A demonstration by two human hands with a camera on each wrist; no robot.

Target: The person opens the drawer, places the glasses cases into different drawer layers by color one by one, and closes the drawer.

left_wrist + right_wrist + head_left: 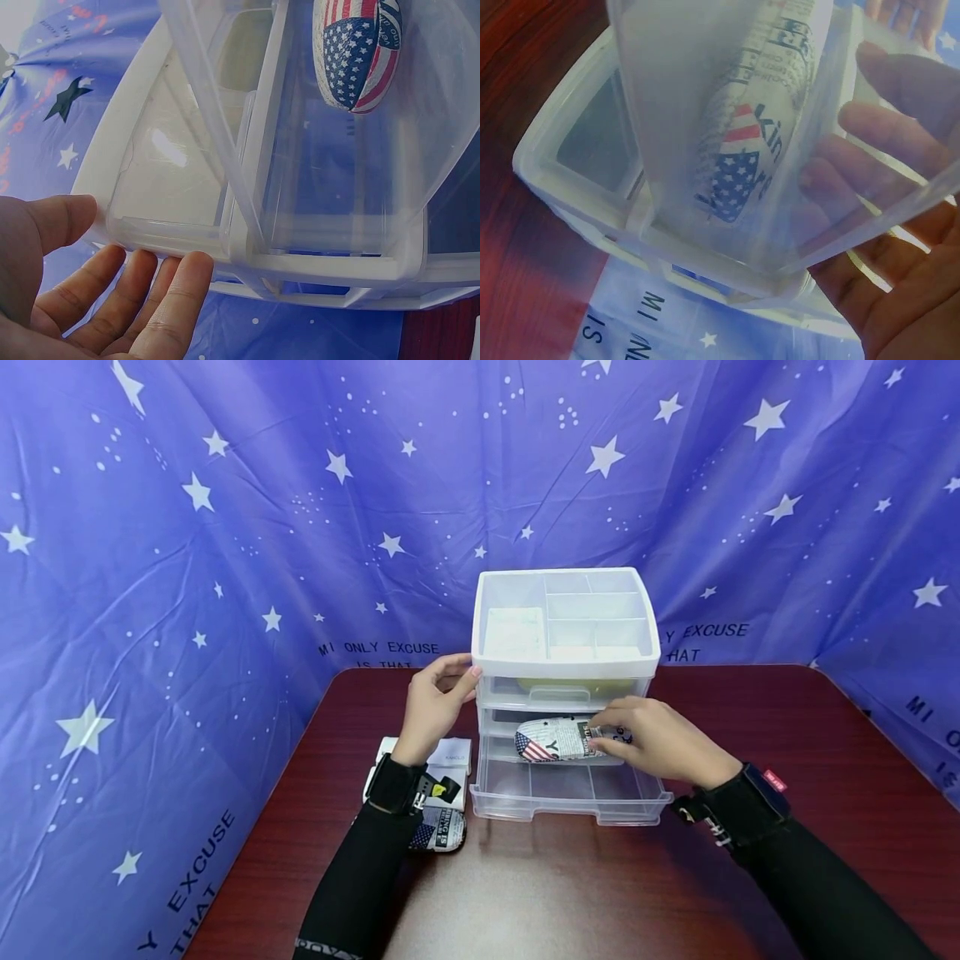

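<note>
A white plastic drawer unit [566,668] with see-through drawers stands on the table, one drawer [637,810] pulled out. In this drawer lies a glasses case [558,742] in newspaper and flag print; the left wrist view shows the flag end of the glasses case [360,56]. My right hand [663,739] reaches over the case's right end, thumb and fingers apart; through the clear drawer wall the fingers [855,165] show just above the case. At the unit's upper left corner my left hand [435,706] rests, its extended fingers [176,300] along the side.
On the table left of the unit are a white box [453,752] and a second printed case [442,831], partly behind my left forearm. The unit's top tray [517,578] has compartments. Something yellow-green [573,685] shows in the upper drawer. A starry blue curtain [450,485] hangs behind.
</note>
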